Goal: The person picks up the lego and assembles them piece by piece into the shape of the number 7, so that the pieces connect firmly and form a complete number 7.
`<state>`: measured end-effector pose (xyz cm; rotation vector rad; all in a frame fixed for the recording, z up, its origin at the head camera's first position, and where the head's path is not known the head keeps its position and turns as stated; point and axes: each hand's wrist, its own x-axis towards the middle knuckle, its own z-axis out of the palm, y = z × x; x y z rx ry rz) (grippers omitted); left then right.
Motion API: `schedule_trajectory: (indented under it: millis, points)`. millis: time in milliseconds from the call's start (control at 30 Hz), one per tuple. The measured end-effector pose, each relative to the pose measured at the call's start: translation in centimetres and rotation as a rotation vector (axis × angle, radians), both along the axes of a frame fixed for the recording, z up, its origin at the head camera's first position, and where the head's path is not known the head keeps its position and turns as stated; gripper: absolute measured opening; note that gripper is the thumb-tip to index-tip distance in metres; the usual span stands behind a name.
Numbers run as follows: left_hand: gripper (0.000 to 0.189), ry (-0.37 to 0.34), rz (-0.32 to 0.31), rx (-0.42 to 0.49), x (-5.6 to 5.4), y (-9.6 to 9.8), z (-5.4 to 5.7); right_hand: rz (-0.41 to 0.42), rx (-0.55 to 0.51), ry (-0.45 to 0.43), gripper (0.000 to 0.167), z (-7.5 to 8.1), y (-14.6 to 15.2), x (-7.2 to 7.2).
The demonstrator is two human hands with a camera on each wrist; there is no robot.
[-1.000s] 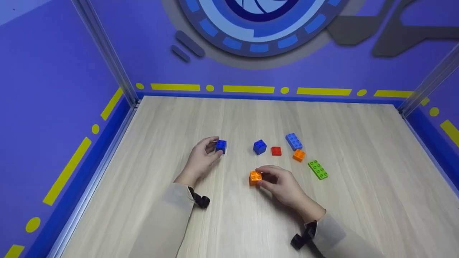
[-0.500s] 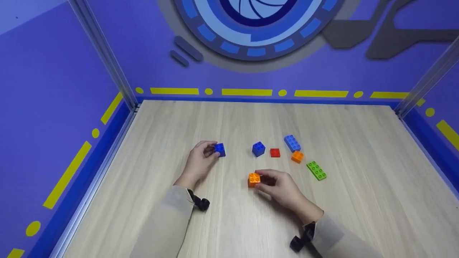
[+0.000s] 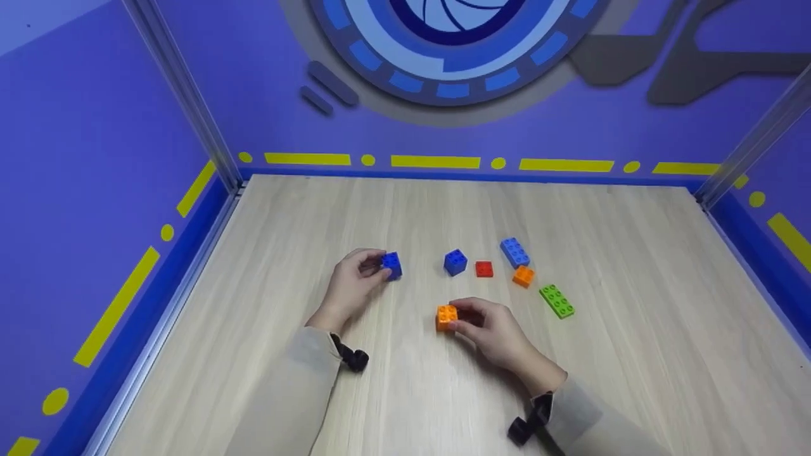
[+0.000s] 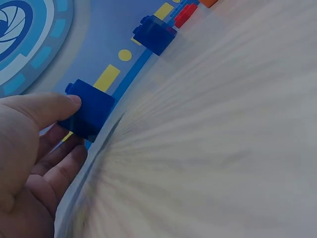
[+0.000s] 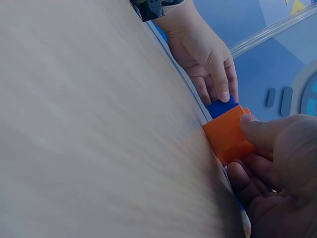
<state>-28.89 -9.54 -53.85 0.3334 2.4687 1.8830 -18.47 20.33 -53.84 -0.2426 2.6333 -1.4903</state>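
your l hand [image 3: 350,284] pinches a dk blue block [image 3: 392,266], w/ the 2nd blue block [image 3: 455,263] apart to its r; your r hand [image 3: 497,329] pinches an orange block [image 3: 445,318], nearest you, nr surface [image 3: 405,392] ctr.

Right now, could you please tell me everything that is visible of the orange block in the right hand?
The orange block is a cube-like toy brick, smooth-sided, shiny and plastic-looking, with four round studs on top in two rows. It is upright, around the middle of the table. The right hand pinches it between thumb and fingers. Whether its base touches the table, I cannot tell.
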Motion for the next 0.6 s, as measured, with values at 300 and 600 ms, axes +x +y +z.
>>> schedule_trajectory:
  millis: [300,600]
  points:
    - [0.038,-0.006,-0.075,0.138,0.4,0.7,0.7,0.013,0.002,0.050,0.037,-0.1,0.0,-0.1]
    - [0.037,-0.004,-0.156,0.131,1.6,1.6,1.4,0.002,-0.002,0.042,0.038,-0.5,0.1,0.0]
